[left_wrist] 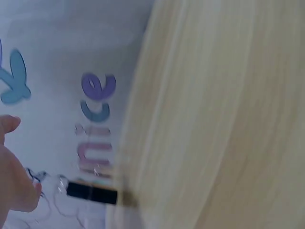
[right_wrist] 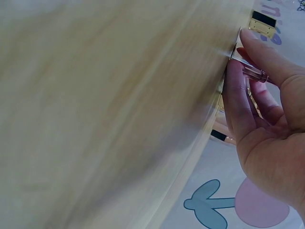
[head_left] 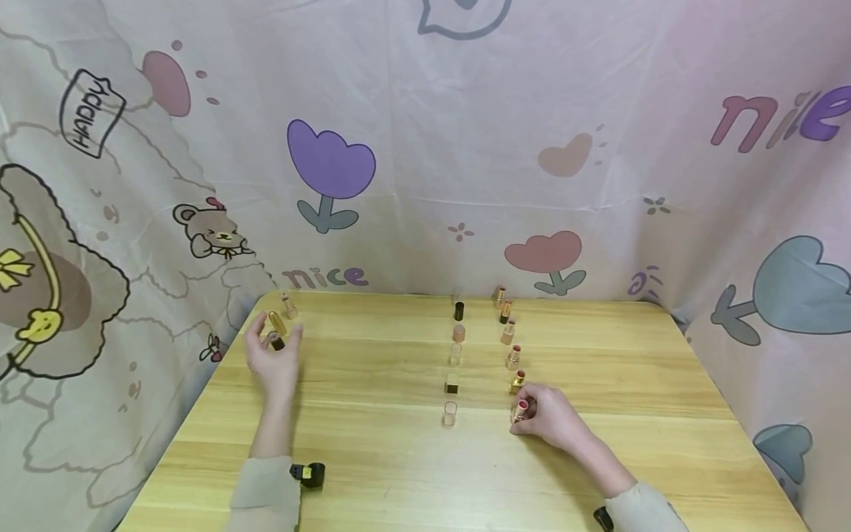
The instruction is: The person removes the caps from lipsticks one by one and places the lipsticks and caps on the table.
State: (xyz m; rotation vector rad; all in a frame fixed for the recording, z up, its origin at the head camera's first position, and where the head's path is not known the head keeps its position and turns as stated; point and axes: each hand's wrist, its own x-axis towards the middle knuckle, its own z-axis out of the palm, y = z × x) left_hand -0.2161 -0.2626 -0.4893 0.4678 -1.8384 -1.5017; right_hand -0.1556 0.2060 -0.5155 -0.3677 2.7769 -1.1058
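My right hand [head_left: 557,420] pinches an uncapped red lipstick [head_left: 522,408] at the near end of a row of lipsticks. In the right wrist view its rose-gold tube [right_wrist: 256,73] shows between thumb and fingers. Just beyond stands a gold lipstick [head_left: 517,382] with a red tip. On the left, my left hand [head_left: 274,363] has its fingers spread around a black-based lipstick [head_left: 277,342], gripping nothing. The left wrist view shows that black base [left_wrist: 92,192] upright on the table, beside the fingers. Behind it are a gold lipstick tube [head_left: 277,323] and a pale pink lipstick [head_left: 289,306].
Several more uncapped lipsticks [head_left: 513,357] continue the right row toward the back edge. Left of them runs a matching line of caps, among them a clear cap [head_left: 450,414], a gold-and-black cap [head_left: 452,384] and a black one [head_left: 459,311]. A printed curtain [head_left: 425,148] hangs behind the wooden table [head_left: 372,458].
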